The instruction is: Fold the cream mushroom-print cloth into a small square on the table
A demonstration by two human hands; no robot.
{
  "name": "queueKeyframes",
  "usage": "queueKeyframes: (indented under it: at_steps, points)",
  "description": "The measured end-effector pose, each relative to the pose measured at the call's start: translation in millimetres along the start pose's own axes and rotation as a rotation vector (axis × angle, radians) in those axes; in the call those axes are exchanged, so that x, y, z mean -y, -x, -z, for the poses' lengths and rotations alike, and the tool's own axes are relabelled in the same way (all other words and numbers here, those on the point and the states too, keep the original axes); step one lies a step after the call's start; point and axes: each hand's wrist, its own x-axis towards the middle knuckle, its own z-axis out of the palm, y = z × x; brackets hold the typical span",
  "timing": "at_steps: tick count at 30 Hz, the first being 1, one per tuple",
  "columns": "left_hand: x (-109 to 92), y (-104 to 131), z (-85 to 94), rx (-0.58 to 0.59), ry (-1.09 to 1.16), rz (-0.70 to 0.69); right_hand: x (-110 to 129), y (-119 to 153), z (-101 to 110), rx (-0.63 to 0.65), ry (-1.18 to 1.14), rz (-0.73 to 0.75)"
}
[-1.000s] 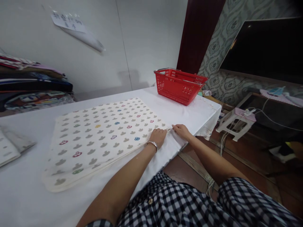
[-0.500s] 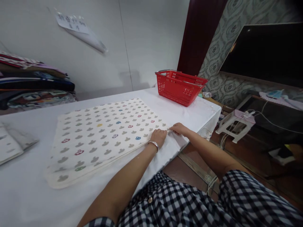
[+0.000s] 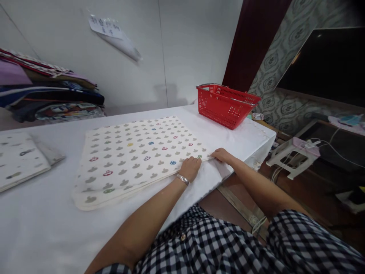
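Observation:
A cream cloth (image 3: 137, 152) printed with grey and coloured mushroom-like motifs lies folded flat on the table, its layered edge facing me. At its near right corner my right hand (image 3: 222, 155) is closed, pinching the fabric between thumb and fingers. My left hand (image 3: 190, 168), with a silver bangle on the wrist, rests a little to the left on the same near edge. Its fingers are curled over the cloth, and the thumb side is partly hidden. A short stretch of edge with a green motif shows between the two hands.
A white-covered table (image 3: 114, 236) carries everything. At the back right stands a red plastic basket (image 3: 225, 108). Another folded printed cloth (image 3: 23, 160) lies at left, near a stack of folded textiles (image 3: 54, 93). A stool with cords (image 3: 299, 152) stands on the floor at right.
My view has turned slightly left. My left hand has slid leftward along the cloth's edge, widening the gap between my hands. The right hand keeps its pinch at the corner.

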Motion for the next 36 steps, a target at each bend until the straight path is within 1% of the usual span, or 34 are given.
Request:
queueKeyframes:
  at_steps: [4,7,11,15,17,19,20,21,22,24,27,29,33,36]
  points:
    - [6,4,-2.4,-0.027,0.002,0.056,1,-2,1,0.032,-0.004,-0.017]
    - [8,5,-3.9,-0.040,0.033,0.059,4,-1,2,0.044,0.010,-0.024]
    - [9,7,-1.2,-0.041,0.127,0.069,6,1,2,0.046,0.046,-0.017]
    - [10,5,2.6,-0.041,0.216,0.145,6,5,2,0.019,0.119,0.002]
    - [11,3,3.1,-0.031,0.238,0.183,4,10,1,-0.083,0.198,0.093]
    - [10,1,2.7,-0.021,0.241,0.203,3,16,-1,-0.207,0.293,0.290]
    - [10,0,2.4,-0.017,0.238,0.208,2,19,-2,-0.242,0.333,0.409]
    - [10,-1,2.1,-0.011,0.234,0.213,1,22,-3,-0.250,0.364,0.521]
    - [10,-2,1.9,-0.006,0.231,0.217,0,24,-4,-0.231,0.388,0.609]
    - [10,-3,2.0,-0.003,0.227,0.221,0,26,-5,-0.189,0.457,0.718]
    - [9,-4,3.1,-0.010,0.222,0.220,0,25,-5,-0.163,0.582,0.759]
    - [8,-3,3.6,-0.035,0.204,0.200,0,24,-5,-0.166,0.614,0.765]
    - [5,1,1.7,-0.107,0.128,0.083,-5,25,-5,-0.199,0.624,0.810]
    - [3,3,-0.8,-0.092,0.083,0.013,-9,27,-7,-0.204,0.641,0.833]
